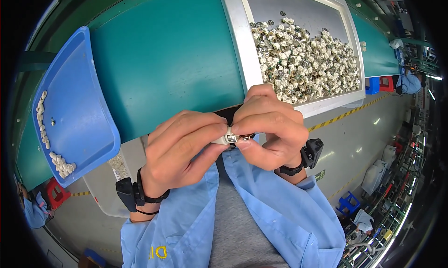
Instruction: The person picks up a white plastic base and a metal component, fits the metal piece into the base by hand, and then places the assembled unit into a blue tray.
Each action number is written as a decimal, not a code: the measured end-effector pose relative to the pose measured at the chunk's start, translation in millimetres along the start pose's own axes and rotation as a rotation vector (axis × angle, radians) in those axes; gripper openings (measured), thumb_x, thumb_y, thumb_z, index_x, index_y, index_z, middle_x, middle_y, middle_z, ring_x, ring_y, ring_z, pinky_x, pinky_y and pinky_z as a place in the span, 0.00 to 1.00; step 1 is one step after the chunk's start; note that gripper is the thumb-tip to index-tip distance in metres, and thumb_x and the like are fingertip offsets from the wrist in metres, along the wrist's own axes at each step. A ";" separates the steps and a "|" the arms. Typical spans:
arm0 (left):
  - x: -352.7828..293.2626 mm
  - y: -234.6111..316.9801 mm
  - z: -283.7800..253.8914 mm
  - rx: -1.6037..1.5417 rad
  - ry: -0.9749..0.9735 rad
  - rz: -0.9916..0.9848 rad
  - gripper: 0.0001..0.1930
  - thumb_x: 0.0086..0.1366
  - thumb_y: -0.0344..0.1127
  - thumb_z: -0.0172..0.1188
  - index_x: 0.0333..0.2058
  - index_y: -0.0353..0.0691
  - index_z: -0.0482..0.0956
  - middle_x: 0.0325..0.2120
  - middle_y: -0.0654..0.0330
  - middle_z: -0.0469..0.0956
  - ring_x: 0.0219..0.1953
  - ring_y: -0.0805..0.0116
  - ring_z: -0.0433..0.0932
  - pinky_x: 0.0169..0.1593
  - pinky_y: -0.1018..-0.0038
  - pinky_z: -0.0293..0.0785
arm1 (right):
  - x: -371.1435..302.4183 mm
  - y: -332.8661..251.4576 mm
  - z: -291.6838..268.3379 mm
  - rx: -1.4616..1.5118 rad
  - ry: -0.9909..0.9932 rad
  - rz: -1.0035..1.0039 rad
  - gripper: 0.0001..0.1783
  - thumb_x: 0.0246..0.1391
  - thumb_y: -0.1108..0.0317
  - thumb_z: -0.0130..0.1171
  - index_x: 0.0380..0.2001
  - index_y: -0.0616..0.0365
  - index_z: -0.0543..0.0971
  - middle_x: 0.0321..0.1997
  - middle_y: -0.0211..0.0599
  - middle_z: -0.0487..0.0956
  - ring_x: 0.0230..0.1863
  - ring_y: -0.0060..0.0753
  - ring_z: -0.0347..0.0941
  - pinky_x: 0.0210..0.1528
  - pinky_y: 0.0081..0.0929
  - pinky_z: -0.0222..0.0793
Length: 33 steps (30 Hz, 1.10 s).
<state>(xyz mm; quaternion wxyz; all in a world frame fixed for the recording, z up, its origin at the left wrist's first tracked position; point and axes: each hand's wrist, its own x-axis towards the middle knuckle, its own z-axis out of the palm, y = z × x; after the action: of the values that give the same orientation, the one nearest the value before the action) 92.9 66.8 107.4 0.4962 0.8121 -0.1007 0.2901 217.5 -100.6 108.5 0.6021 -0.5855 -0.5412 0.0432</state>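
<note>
In front of my chest both hands meet over small parts. My left hand [179,146] pinches a small white cylindrical piece [220,140] between thumb and fingers. A shiny metal end [232,138] shows at its right side. My right hand [273,128] is closed against that end, thumb and forefinger pinched on a small dark reddish-brown part [246,137]. Fingers cover much of both parts, and whether they are joined I cannot tell.
A pale-framed tray [252,65] at the right holds a heap of small white and dark parts [308,62]. To the left, a blue tray [77,104] carries white cylindrical pieces [60,164]. Both rest on a green work surface [168,58]. A lidded translucent bin [105,193] stands below.
</note>
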 end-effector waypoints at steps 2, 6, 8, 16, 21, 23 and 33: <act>-0.3 0.9 0.7 0.014 0.008 0.011 0.17 0.50 0.24 0.74 0.40 0.30 0.82 0.36 0.48 0.83 0.33 0.56 0.84 0.34 0.68 0.81 | -0.7 1.1 2.5 0.020 0.022 -0.010 0.10 0.45 0.76 0.65 0.34 0.64 0.81 0.29 0.41 0.83 0.26 0.34 0.76 0.39 0.36 0.69; -0.5 3.0 0.1 0.047 0.019 0.029 0.16 0.50 0.23 0.74 0.39 0.30 0.82 0.36 0.48 0.83 0.33 0.56 0.84 0.34 0.68 0.81 | -1.4 1.5 4.3 0.061 0.030 -0.006 0.10 0.46 0.76 0.65 0.35 0.65 0.81 0.29 0.42 0.83 0.26 0.34 0.76 0.38 0.36 0.69; -1.4 4.2 -0.7 0.058 0.012 0.017 0.17 0.50 0.22 0.73 0.40 0.30 0.82 0.36 0.48 0.83 0.33 0.56 0.84 0.34 0.69 0.81 | -2.3 2.4 5.4 0.078 0.027 -0.002 0.10 0.46 0.76 0.65 0.35 0.65 0.81 0.29 0.42 0.83 0.27 0.34 0.76 0.39 0.36 0.69; -48.7 3.0 4.4 -0.501 0.026 -0.572 0.15 0.58 0.20 0.69 0.43 0.33 0.76 0.38 0.52 0.83 0.42 0.65 0.83 0.45 0.71 0.79 | -27.4 8.4 29.6 0.084 -0.004 0.132 0.13 0.46 0.77 0.65 0.39 0.66 0.81 0.34 0.46 0.82 0.32 0.33 0.75 0.40 0.34 0.69; -96.4 2.0 2.0 -0.774 0.098 -0.917 0.11 0.64 0.22 0.66 0.42 0.35 0.73 0.39 0.54 0.82 0.43 0.69 0.81 0.48 0.73 0.77 | -74.1 14.9 72.3 0.466 -0.036 0.472 0.20 0.48 0.78 0.67 0.46 0.67 0.80 0.43 0.44 0.78 0.37 0.29 0.73 0.44 0.30 0.70; -116.9 -8.2 5.8 -0.872 0.184 -1.071 0.09 0.66 0.23 0.63 0.42 0.36 0.72 0.40 0.54 0.82 0.42 0.69 0.81 0.49 0.73 0.77 | -91.7 26.5 87.9 0.556 -0.045 0.570 0.23 0.48 0.79 0.69 0.50 0.66 0.78 0.47 0.42 0.76 0.40 0.28 0.73 0.46 0.28 0.70; -133.2 -34.5 30.1 -1.087 0.406 -1.162 0.04 0.73 0.30 0.56 0.42 0.36 0.73 0.40 0.55 0.81 0.46 0.71 0.80 0.53 0.73 0.75 | -121.1 58.4 115.9 0.425 0.068 0.576 0.26 0.50 0.80 0.71 0.53 0.64 0.77 0.47 0.37 0.76 0.43 0.24 0.72 0.49 0.26 0.69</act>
<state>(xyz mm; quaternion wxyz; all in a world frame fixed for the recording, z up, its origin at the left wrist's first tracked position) 11.6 41.0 -4.7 0.8999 0.3126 0.3014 0.0388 120.3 -89.2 -39.7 0.6911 -0.5767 -0.3125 0.3034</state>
